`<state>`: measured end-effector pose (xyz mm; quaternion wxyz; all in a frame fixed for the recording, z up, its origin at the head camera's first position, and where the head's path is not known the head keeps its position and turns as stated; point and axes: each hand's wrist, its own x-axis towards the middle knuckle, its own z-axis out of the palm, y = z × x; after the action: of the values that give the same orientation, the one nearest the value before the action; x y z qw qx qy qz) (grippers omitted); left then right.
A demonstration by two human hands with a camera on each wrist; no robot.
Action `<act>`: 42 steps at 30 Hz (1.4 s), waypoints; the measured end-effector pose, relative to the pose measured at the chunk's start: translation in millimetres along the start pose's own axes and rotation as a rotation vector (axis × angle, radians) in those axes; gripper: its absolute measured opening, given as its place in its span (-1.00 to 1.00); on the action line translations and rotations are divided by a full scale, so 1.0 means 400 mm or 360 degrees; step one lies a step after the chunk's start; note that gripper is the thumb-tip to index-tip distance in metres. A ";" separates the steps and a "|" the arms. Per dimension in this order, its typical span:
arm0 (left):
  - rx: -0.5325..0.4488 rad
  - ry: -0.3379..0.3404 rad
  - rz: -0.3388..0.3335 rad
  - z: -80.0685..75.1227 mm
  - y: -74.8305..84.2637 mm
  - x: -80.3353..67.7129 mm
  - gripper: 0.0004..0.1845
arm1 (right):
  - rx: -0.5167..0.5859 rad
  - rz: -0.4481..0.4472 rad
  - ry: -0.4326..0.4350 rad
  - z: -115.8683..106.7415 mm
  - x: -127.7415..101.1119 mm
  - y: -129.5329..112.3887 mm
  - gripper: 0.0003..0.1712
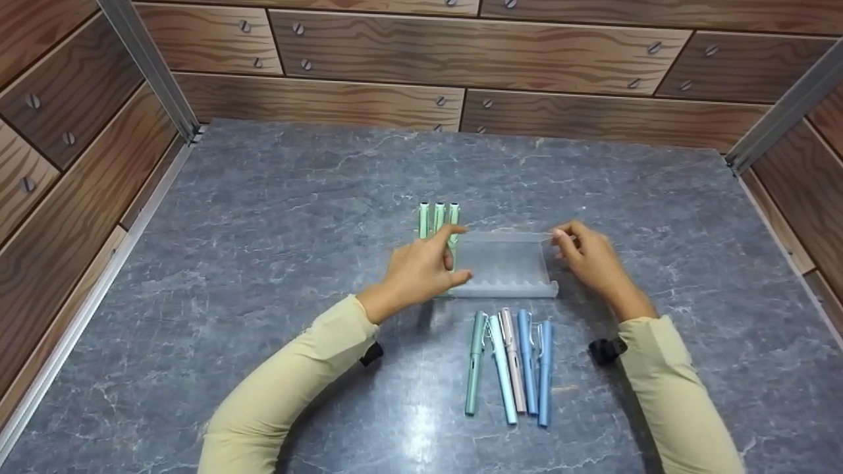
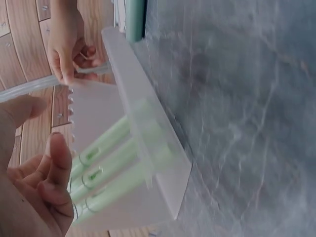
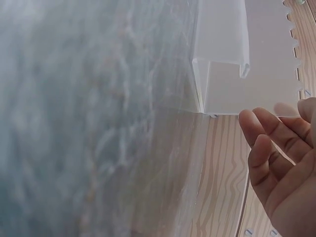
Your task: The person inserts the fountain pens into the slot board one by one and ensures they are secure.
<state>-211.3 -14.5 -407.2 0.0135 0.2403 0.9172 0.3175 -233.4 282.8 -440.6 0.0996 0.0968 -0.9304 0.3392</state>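
A clear frosted plastic pen holder (image 1: pixel 500 260) with notched edges stands on the table in front of both hands. Three light green pens (image 1: pixel 439 217) lean side by side in its left end; in the left wrist view, their lower ends show through the front lip (image 2: pixel 170 182). My left hand (image 1: pixel 421 266) is over that left end, thumb and index finger spread apart, its other fingers bent close to the green pens (image 2: pixel 111 173). With thumb and fingertips, my right hand (image 1: pixel 589 257) pinches the holder's upper right corner; the right wrist view has those fingers (image 3: pixel 276 133) at the sheet's edge.
Nearer the body lie several pens side by side: a dark green pen (image 1: pixel 473 362), a pale blue pen (image 1: pixel 502 368), a greyish-pink pen (image 1: pixel 512 362) and blue pens (image 1: pixel 544 375). Wood-patterned walls (image 1: pixel 474 59) enclose the grey marbled table (image 1: pixel 296 197) at the back and sides.
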 end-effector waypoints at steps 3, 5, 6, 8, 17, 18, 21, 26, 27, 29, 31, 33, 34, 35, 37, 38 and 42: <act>-0.0036 -0.0070 -0.0028 0.009 0.005 -0.005 -0.26 | -0.0004 -0.0011 0.0010 0.002 0.000 0.003 -0.71; -0.0030 -0.0105 -0.0041 0.014 0.008 -0.009 -0.25 | -0.0012 -0.0022 0.0015 0.003 0.000 0.005 -0.72; -0.0036 -0.0123 -0.0044 0.017 0.009 -0.011 -0.25 | -0.0014 -0.0025 0.0016 0.003 0.000 0.005 -0.72; -0.0047 -0.0159 -0.0043 0.022 0.013 -0.015 -0.24 | -0.0012 -0.0029 0.0019 0.003 0.000 0.005 -0.71; -0.0051 -0.0294 -0.0004 0.052 0.021 -0.037 -0.21 | 0.0004 -0.0037 0.0039 0.004 -0.003 0.005 -0.74; -0.0050 -0.0308 -0.0003 0.056 0.022 -0.040 -0.21 | 0.0006 -0.0031 0.0038 0.005 -0.004 0.005 -0.74; -0.0055 -0.0356 -0.0012 0.068 0.022 -0.049 -0.21 | 0.0021 -0.0013 0.0028 0.005 -0.003 0.003 -0.74; -0.0013 -0.0456 -0.0025 0.084 0.021 -0.058 -0.20 | 0.0031 -0.0012 0.0017 0.003 0.000 0.002 -0.72; 0.0001 -0.0474 -0.0027 0.087 0.021 -0.059 -0.20 | 0.0027 -0.0012 0.0017 0.003 0.001 0.002 -0.72; 0.0034 -0.0505 -0.0028 0.092 0.023 -0.060 -0.20 | 0.0019 -0.0015 0.0017 0.002 0.003 0.003 -0.72; 0.0060 -0.0517 -0.0027 0.097 0.025 -0.061 -0.20 | 0.0014 -0.0010 0.0009 0.001 0.003 0.003 -0.71; 0.0064 -0.0520 -0.0014 0.102 0.027 -0.063 -0.21 | 0.0004 -0.0009 0.0000 0.000 0.003 0.004 -0.70; 0.0073 -0.0521 -0.0005 0.104 0.028 -0.065 -0.21 | -0.0001 -0.0012 -0.0004 0.000 0.002 0.004 -0.70; 0.0088 -0.0522 0.0003 0.106 0.029 -0.066 -0.21 | -0.0006 -0.0013 -0.0008 0.000 0.002 0.004 -0.70; 0.0116 -0.0529 0.0018 0.112 0.031 -0.067 -0.21 | -0.0020 -0.0016 -0.0012 -0.001 0.001 0.003 -0.69; 0.0134 -0.0538 0.0019 0.114 0.032 -0.068 -0.21 | -0.0022 -0.0016 -0.0010 -0.001 0.000 0.003 -0.69; 0.0223 -0.0581 -0.0019 0.123 0.036 -0.069 -0.19 | -0.0022 -0.0016 -0.0004 0.000 0.000 0.003 -0.68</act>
<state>-172.1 11.2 -441.7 0.1646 0.2888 0.9208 0.2040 -233.5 283.8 -441.2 0.1008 0.1011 -0.9323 0.3322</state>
